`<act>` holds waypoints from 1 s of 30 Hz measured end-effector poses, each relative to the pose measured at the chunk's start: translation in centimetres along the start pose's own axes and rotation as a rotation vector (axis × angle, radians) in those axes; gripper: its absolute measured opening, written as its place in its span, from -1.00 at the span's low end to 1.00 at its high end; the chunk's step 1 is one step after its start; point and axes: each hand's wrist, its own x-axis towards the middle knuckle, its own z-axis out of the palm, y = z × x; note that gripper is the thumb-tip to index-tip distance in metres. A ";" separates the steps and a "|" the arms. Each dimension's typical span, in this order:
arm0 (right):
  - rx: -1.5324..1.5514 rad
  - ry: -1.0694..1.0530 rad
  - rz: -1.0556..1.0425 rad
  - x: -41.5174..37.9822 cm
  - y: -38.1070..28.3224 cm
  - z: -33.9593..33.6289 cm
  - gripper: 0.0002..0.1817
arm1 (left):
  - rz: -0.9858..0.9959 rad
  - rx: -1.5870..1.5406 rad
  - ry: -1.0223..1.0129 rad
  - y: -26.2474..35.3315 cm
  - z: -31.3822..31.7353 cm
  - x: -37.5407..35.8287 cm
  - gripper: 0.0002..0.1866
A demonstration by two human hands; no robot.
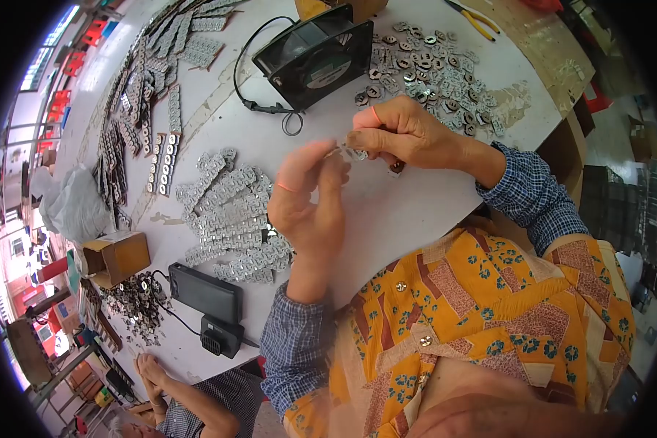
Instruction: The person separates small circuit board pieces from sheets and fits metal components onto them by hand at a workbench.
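Note:
My right hand (pixel 416 137) is closed, its thumb and index finger pinching a small silvery metal piece (pixel 355 153). My left hand (pixel 308 201) meets it from the left, fingertips pressed together at the piece's edge; the hand is a little blurred. Orange bands circle a finger on each hand. Just below my right fingers is a small brown-and-silver part (pixel 396 166). Beside my left hand lies a fanned pile of flat silver metal strips (pixel 230 212). Loose small metal parts (pixel 438 73) are spread over the table beyond my right hand.
A black fan (pixel 317 58) with a cable stands at the back. Pliers (pixel 478 20) with yellow handles lie at the far edge. To the left are more strips (pixel 164 164), a plastic bag (pixel 77 204), a cardboard box (pixel 117 257) and a black device (pixel 206 292). Another person's hands (pixel 152 376) show below.

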 end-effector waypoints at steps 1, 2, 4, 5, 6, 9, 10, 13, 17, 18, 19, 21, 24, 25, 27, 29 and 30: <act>-0.038 0.002 -0.018 0.0 0.1 0.0 -0.67 | 0.010 -0.003 0.027 -0.1 0.2 0.0 -0.84; -0.076 0.003 -0.037 -0.1 0.2 -0.1 -0.68 | -0.004 0.023 -0.021 -0.2 0.0 0.0 -0.85; -0.245 0.064 -0.109 0.0 0.8 -0.4 -0.67 | -0.032 0.074 -0.119 -0.4 -0.5 -0.3 -0.86; -0.376 0.124 -0.163 0.3 1.5 -1.0 -0.65 | -0.056 0.085 -0.124 -0.4 -0.5 -0.3 -0.85; -0.507 0.184 -0.216 0.4 2.0 -1.3 -0.63 | -0.081 0.096 -0.130 -0.5 -0.5 -0.3 -0.84; -0.330 0.151 -0.238 0.3 1.8 -1.4 -0.66 | -0.244 -0.068 -0.085 0.5 -0.3 0.0 -0.84; -0.264 0.096 -0.230 0.1 1.5 -1.2 -0.67 | -0.314 -0.156 -0.060 1.0 -0.3 0.1 -0.85; -0.123 -0.042 -0.209 -0.2 0.6 -0.2 -0.68 | -0.424 -0.255 -0.107 1.8 -0.6 0.2 -0.84; 0.004 -0.124 -0.046 -0.4 -0.1 -0.1 -0.66 | -0.444 -0.315 -0.140 1.8 -0.9 0.2 -0.83; 0.057 -0.134 0.030 -0.5 -0.3 -0.1 -0.67 | -0.458 -0.342 -0.133 2.0 -0.9 0.2 -0.82; 0.118 -0.120 0.079 -0.5 -0.5 0.0 -0.66 | -0.472 -0.368 -0.127 2.1 -0.9 0.2 -0.82; 0.242 -0.089 0.178 -0.6 -0.9 0.0 -0.66 | -0.374 -0.364 -0.145 1.9 -0.8 0.2 -0.82; 0.329 -0.105 0.214 -0.7 -0.9 0.1 -0.66 | -0.332 -0.376 -0.163 1.5 -0.9 -0.1 -0.82; 0.338 -0.106 0.228 -0.8 -0.9 0.1 -0.66 | -0.335 -0.384 -0.168 1.5 -1.0 -0.2 -0.82; 0.357 -0.107 0.256 -0.7 -0.8 0.3 -0.65 | -0.372 -0.418 -0.164 1.3 -1.1 -0.2 -0.81; 0.379 -0.115 0.245 -0.6 -0.3 0.3 -0.65 | -0.380 -0.403 -0.139 1.4 -1.1 -0.2 -0.80; 0.390 -0.117 0.240 -0.5 -0.2 0.2 -0.64 | -0.372 -0.371 -0.117 1.5 -0.8 -0.2 -0.79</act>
